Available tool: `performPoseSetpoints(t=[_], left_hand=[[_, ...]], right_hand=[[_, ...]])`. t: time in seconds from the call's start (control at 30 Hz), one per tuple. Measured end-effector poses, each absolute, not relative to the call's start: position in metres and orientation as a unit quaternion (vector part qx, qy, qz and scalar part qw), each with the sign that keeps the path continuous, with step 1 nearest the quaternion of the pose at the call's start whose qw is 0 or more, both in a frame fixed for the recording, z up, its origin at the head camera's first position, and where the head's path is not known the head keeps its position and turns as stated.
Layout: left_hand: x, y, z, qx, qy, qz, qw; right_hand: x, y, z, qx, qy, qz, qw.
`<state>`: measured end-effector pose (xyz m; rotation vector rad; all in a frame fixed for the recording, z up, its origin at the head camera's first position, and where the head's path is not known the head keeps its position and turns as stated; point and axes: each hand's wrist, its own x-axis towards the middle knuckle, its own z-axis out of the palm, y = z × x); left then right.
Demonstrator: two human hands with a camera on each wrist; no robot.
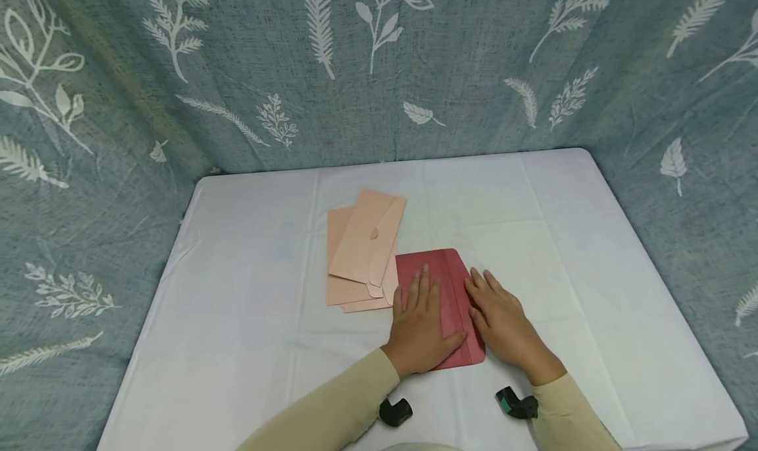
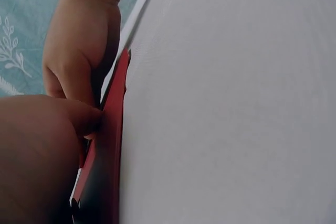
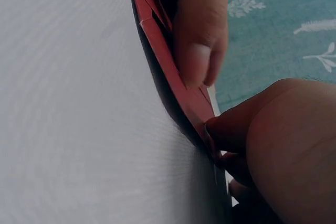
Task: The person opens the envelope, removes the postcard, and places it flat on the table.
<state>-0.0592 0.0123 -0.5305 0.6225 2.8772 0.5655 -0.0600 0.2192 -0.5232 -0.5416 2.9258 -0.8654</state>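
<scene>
A red envelope (image 1: pixel 450 276) lies on the white table, with a creased strip along its right side. My left hand (image 1: pixel 418 329) rests flat on it, fingers spread and pointing away, thumb out to the right. At the envelope's right edge, my right hand (image 1: pixel 509 326) touches the border with extended fingers. The right wrist view shows the right thumb (image 3: pixel 223 129) against the red edge (image 3: pixel 181 95), which stands slightly off the cloth. In the left wrist view the left thumb (image 2: pixel 86 116) presses on the red paper (image 2: pixel 111 129).
Several peach envelopes (image 1: pixel 367 240) lie overlapped to the left and behind, beside the red one. White cloth covers the table (image 1: pixel 237 273). A green leaf-patterned curtain (image 1: pixel 355 108) hangs around its back and sides. Black wrist devices (image 1: pixel 395 413) sit near both sleeves.
</scene>
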Motion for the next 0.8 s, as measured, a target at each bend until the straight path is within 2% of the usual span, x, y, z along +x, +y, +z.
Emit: performPoseSetpoints(t=[0.2, 0.6, 0.8], left_hand=[[-0.0591, 0.0148, -0.5319, 0.203, 0.957, 0.198, 0.053], [-0.059, 0.0154, -0.5271, 0.213, 0.959, 0.169, 0.075], [-0.0586, 0.0145, -0.5276, 0.217, 0.959, 0.171, 0.069]], right_hand=[[-0.0594, 0.2187, -0.5222, -0.175, 0.945, -0.277, 0.021], [-0.0589, 0.2184, -0.5223, -0.173, 0.946, -0.273, 0.024], [-0.0589, 0.2179, -0.5229, -0.177, 0.944, -0.276, 0.023]])
